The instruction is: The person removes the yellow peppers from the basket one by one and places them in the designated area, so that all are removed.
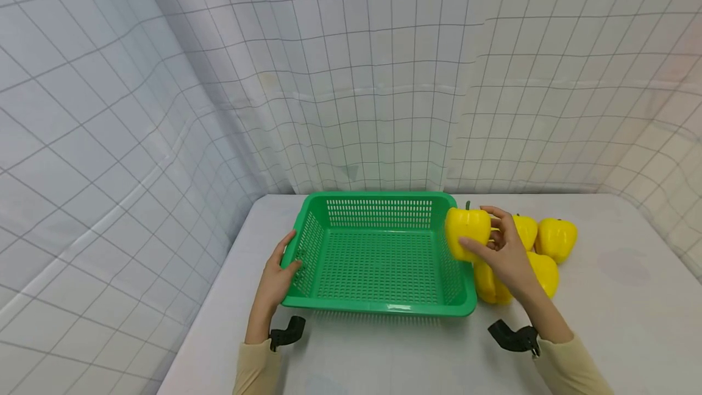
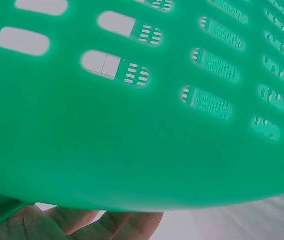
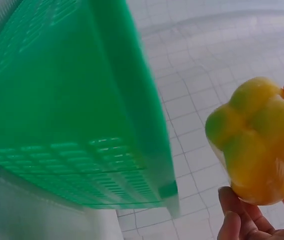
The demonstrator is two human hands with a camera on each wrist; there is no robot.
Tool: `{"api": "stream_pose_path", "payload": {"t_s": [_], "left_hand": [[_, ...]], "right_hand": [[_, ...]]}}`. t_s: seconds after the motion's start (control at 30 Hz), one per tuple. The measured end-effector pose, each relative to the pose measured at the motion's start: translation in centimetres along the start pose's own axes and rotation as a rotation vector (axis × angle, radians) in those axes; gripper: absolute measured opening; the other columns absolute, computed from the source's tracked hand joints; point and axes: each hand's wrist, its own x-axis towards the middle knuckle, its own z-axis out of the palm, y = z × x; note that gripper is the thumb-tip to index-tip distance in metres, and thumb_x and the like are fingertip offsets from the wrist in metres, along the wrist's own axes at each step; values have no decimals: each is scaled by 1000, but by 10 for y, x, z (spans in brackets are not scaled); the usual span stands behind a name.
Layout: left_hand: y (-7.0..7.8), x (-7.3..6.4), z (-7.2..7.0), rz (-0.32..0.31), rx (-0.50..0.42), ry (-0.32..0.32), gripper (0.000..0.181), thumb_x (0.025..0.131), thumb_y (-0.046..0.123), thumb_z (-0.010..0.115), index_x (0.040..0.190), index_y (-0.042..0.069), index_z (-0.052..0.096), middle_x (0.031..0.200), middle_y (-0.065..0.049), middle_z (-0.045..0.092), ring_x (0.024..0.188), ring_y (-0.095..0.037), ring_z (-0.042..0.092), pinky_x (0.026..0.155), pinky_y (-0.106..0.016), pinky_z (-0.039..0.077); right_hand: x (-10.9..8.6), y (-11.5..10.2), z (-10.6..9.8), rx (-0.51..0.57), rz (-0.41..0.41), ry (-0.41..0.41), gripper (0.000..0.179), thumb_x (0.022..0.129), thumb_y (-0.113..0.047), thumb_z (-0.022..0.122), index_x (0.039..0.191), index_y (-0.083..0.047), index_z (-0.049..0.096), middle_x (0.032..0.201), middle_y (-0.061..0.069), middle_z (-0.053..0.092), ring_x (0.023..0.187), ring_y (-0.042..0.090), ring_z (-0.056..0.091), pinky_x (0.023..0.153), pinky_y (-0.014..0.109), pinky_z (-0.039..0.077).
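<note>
A yellow bell pepper (image 1: 468, 233) with a short green stem is held upright in my right hand (image 1: 507, 255), at the right rim of a green plastic basket (image 1: 378, 308). Thumb and fingers pinch the pepper from its two sides; its lobed underside faces the camera in the right wrist view. My left hand (image 1: 276, 279) grips the basket's left rim, thumb over the inside and fingers along the outer wall. In the left wrist view the basket's slotted wall (image 2: 131, 140) hides most of that hand. No pepper lies inside the basket.
Several more yellow bell peppers (image 1: 556, 239) lie in a cluster on the white table (image 1: 614, 309), right of the basket and partly behind my right hand. A white grid-patterned curtain (image 1: 378, 78) rises behind the table and along both sides.
</note>
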Motion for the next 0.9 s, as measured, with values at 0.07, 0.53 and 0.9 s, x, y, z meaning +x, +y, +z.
{"api": "stream_pose_path", "payload": {"t_s": [0.07,0.53,0.9], "left_hand": [[6,-3,-1,-4,-2,-5,62,96,6,51,151,21,27,144,-25,34,107,-39,50,74,-44,45],[30,-18,0,6,7,-7,60,96,3,49,151,14,26,147,-25,28,113,-41,46,79,-47,43],[27,-16,-1,-4,3,-7,61,96,3,49,151,14,26,147,-24,28,114,-40,46,81,-48,42]], "right_hand": [[-3,3,-3,2,-4,32,72,89,-25,68,146,-18,24,128,13,38,92,22,51,74,23,48],[-17,21,-31,95,1,199,62,93,-16,62,146,-20,28,119,5,38,94,11,50,75,14,45],[-25,36,-60,330,56,289,62,94,-13,59,146,-25,26,115,0,39,99,9,46,78,10,42]]}}
